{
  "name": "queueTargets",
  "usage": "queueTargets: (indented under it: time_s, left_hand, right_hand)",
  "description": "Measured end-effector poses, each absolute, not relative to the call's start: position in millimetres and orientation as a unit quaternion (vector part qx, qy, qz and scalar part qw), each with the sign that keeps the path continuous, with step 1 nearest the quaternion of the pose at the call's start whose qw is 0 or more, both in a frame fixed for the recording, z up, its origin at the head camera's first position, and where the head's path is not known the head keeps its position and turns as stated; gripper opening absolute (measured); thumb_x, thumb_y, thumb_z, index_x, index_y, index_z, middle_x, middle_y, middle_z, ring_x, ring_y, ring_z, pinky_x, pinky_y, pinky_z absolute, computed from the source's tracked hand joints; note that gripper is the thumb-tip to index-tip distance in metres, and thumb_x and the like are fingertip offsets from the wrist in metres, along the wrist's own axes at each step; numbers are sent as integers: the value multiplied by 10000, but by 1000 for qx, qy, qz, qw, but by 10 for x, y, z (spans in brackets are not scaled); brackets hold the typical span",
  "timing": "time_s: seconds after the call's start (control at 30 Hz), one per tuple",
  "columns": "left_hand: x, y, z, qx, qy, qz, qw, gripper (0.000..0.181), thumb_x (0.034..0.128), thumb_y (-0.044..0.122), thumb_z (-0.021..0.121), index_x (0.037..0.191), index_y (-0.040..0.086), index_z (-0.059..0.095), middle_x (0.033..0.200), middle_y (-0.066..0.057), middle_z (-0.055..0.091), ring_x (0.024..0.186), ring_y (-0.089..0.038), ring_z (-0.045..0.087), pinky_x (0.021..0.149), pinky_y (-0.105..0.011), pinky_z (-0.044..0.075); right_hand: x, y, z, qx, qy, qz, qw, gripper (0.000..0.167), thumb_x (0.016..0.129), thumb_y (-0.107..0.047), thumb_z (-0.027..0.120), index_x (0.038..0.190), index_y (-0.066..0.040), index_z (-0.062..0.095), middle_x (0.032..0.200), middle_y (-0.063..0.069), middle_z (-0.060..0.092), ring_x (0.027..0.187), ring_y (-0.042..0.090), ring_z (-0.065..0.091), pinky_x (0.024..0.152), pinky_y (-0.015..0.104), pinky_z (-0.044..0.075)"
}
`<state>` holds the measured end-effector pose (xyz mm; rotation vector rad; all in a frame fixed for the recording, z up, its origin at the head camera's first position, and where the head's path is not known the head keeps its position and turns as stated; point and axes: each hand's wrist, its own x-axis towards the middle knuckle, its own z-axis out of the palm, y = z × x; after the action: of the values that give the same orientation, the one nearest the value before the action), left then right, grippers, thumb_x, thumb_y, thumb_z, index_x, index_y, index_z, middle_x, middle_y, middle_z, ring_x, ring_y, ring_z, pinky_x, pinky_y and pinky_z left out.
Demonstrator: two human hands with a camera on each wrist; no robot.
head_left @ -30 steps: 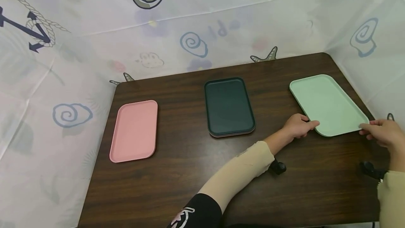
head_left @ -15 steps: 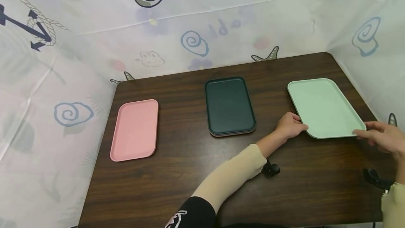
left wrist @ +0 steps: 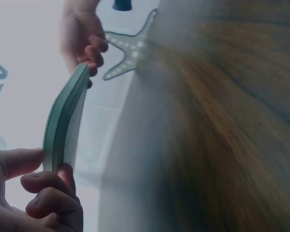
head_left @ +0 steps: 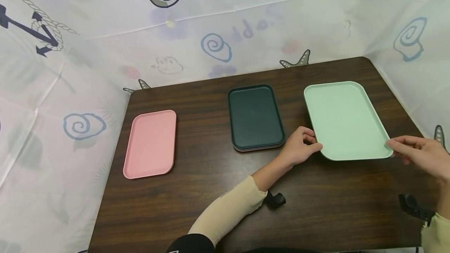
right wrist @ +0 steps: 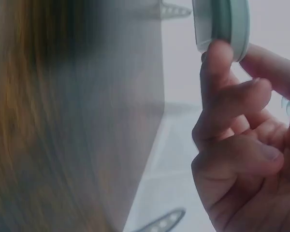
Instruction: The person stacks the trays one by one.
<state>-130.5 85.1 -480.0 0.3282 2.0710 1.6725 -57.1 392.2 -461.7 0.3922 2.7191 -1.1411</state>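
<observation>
A light green rectangular tray (head_left: 347,122) is held above the right part of the table, between both hands. My left hand (head_left: 299,146) pinches its near left corner, thumb on top and fingers beneath. At the near right corner my right hand (head_left: 420,153) pinches the rim the same way. Both wrist views show the tray edge-on and apart from the tabletop: the left wrist view has its green edge (left wrist: 63,116) with a paler layer under it, the right wrist view only a corner (right wrist: 227,26). Whether more than one tray is held I cannot tell.
A dark green tray (head_left: 256,116) lies mid-table on top of at least one other, whose edge shows below. On the left lies a pink tray (head_left: 150,143). The brown wooden table (head_left: 200,202) is bordered at the back and sides by a printed white cloth (head_left: 116,50).
Both hands have carried the light green tray leftward, towards the dark green tray, and it now looks raised. The pink and dark green trays have stayed put.
</observation>
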Motion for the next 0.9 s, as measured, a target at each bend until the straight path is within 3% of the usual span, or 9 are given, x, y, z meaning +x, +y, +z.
queueTargets:
  time_s: [0.27, 0.53, 0.7, 0.9]
  left_hand:
    - [-1093, 189, -4614, 144, 694, 658, 256, 289, 919, 89, 668, 1157, 71, 503, 910, 27, 605, 489, -119, 395, 501, -240, 363]
    - [-724, -502, -4614, 149, 659, 692, 254, 327, 925, 19, 639, 1199, -12, 464, 1006, -63, 573, 498, -100, 349, 515, -221, 326]
    - [-487, -895, -4653, 134, 662, 695, 248, 330, 919, 2, 639, 1189, -46, 456, 1032, -107, 557, 492, -69, 346, 515, -197, 318]
    - [-231, -1244, -4730, 95, 670, 691, 253, 369, 906, 21, 665, 1196, -57, 449, 1043, -115, 551, 513, -60, 382, 520, -186, 327]
  right_hand:
    - [-516, 3555, -4500, 80, 879, -450, 134, 417, 995, -381, 569, 961, 22, 671, 663, 82, 592, 553, 239, 508, 561, 328, 406]
    - [-419, 3120, -4508, -58, 801, -558, 207, 188, 997, -111, 571, 911, -3, 698, 648, 111, 621, 502, 241, 517, 518, 370, 393]
    - [-455, 2834, -4559, -146, 737, -606, 262, 172, 989, -34, 549, 901, -26, 696, 711, 134, 661, 481, 275, 522, 509, 377, 471]
    - [-466, 2518, -4684, -215, 683, -627, 308, 171, 970, 8, 560, 886, -30, 703, 735, 233, 653, 452, 337, 502, 433, 402, 453]
